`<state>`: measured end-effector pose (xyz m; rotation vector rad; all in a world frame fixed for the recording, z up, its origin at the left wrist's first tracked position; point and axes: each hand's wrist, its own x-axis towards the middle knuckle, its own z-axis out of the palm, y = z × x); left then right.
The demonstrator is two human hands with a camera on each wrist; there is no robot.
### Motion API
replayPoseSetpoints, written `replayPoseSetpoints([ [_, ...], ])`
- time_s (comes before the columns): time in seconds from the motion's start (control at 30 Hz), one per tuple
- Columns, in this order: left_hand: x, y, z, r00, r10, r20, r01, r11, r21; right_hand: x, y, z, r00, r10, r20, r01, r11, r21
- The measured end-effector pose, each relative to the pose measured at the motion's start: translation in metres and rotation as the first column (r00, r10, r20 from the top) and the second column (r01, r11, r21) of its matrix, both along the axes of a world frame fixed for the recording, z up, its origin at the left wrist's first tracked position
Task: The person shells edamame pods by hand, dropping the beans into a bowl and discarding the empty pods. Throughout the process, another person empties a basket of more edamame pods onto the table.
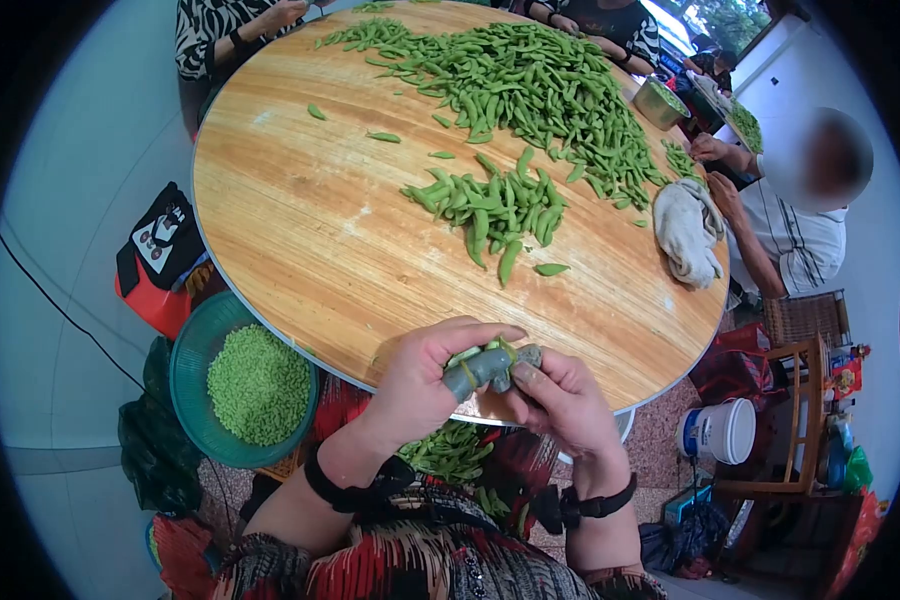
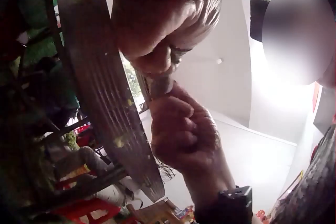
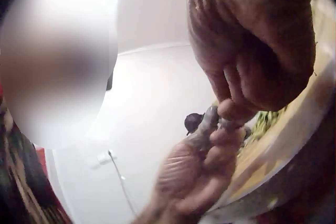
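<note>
Both hands meet over the near edge of the round wooden table (image 1: 300, 230). My left hand (image 1: 420, 375) wears a grey finger cover (image 1: 467, 380) tied with a yellowish band, and green soybean pods (image 1: 460, 357) show within its curled fingers. From the other side my right hand (image 1: 570, 405), its fingertips also covered in grey, pinches at a pod (image 1: 508, 348) at the left fingertips. In both wrist views the fingertips come together, with the pod mostly hidden. A small heap of pods (image 1: 490, 205) lies on the table ahead of the hands.
Farther back spreads a large pile of pods (image 1: 540, 85). A green basin (image 1: 185, 400) of shelled beans stands at the left, below the tabletop. More pods (image 1: 445, 450) lie at the lap. A cloth (image 1: 685, 235) and a metal bowl (image 1: 660, 105) sit near another person.
</note>
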<state>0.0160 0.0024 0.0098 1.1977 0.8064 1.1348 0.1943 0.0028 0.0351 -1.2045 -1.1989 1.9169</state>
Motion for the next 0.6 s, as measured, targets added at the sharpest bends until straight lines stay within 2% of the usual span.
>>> replayPoseSetpoints([
  [0.03, 0.001, 0.000, -0.001, 1.000, -0.001, -0.001, 0.001, 1.000, -0.003, -0.001, 0.003, 0.001, 1.000, -0.001, -0.001, 0.001, 1.000, -0.003],
  [0.07, 0.003, -0.001, -0.001, 0.988, 0.069, -0.140, -0.056, 0.994, 0.095, -0.001, 0.007, 0.004, 0.983, -0.111, 0.145, 0.082, 0.977, 0.197],
  [0.1, 0.005, -0.001, -0.001, 0.952, 0.148, -0.268, -0.095, 0.975, 0.200, -0.002, 0.010, 0.007, 0.933, -0.245, 0.262, 0.126, 0.908, 0.399],
  [0.13, 0.006, -0.002, 0.002, 0.953, 0.146, -0.266, -0.094, 0.975, 0.200, -0.003, 0.010, 0.009, 0.932, -0.247, 0.264, 0.127, 0.908, 0.400],
  [0.2, 0.007, -0.005, 0.009, 0.908, 0.211, -0.361, -0.123, 0.960, 0.253, -0.009, 0.009, 0.011, 0.941, -0.160, 0.297, 0.013, 0.897, 0.442],
  [0.23, 0.006, -0.005, 0.008, 0.908, 0.212, -0.361, -0.124, 0.959, 0.253, -0.012, 0.008, 0.015, 0.909, -0.192, 0.369, -0.030, 0.855, 0.518],
  [0.27, 0.005, -0.004, 0.006, 0.875, 0.200, -0.442, -0.080, 0.958, 0.274, -0.013, 0.007, 0.015, 0.910, -0.190, 0.369, -0.032, 0.854, 0.520],
  [0.3, 0.003, -0.004, 0.004, 0.833, 0.191, -0.520, -0.037, 0.956, 0.291, -0.014, 0.005, 0.014, 0.860, -0.261, 0.438, -0.054, 0.808, 0.587],
  [0.33, 0.003, -0.004, 0.003, 0.831, 0.195, -0.521, -0.041, 0.956, 0.292, -0.016, 0.003, 0.013, 0.802, -0.334, 0.495, -0.083, 0.758, 0.647],
  [0.37, 0.005, -0.005, 0.003, 0.805, 0.266, -0.531, -0.061, 0.927, 0.371, -0.020, 0.001, 0.012, 0.805, -0.330, 0.494, -0.085, 0.759, 0.646],
  [0.4, 0.006, -0.006, 0.003, 0.776, 0.335, -0.535, -0.075, 0.891, 0.448, -0.027, -0.002, 0.013, 0.760, -0.406, 0.508, -0.139, 0.662, 0.737],
  [0.43, 0.007, -0.007, 0.001, 0.774, 0.335, -0.537, -0.074, 0.890, 0.449, -0.031, -0.004, 0.013, 0.714, -0.485, 0.506, -0.199, 0.552, 0.810],
  [0.53, 0.006, -0.006, 0.001, 0.751, 0.359, -0.555, -0.077, 0.881, 0.466, -0.031, -0.002, 0.005, 0.682, -0.471, 0.560, -0.280, 0.538, 0.795],
  [0.57, 0.005, -0.007, 0.002, 0.772, 0.288, -0.566, -0.054, 0.918, 0.393, -0.030, -0.001, 0.002, 0.683, -0.473, 0.556, -0.279, 0.535, 0.798],
  [0.6, 0.005, -0.008, 0.002, 0.791, 0.218, -0.572, -0.032, 0.948, 0.316, -0.029, 0.000, -0.001, 0.755, -0.434, 0.492, -0.192, 0.572, 0.798],
])
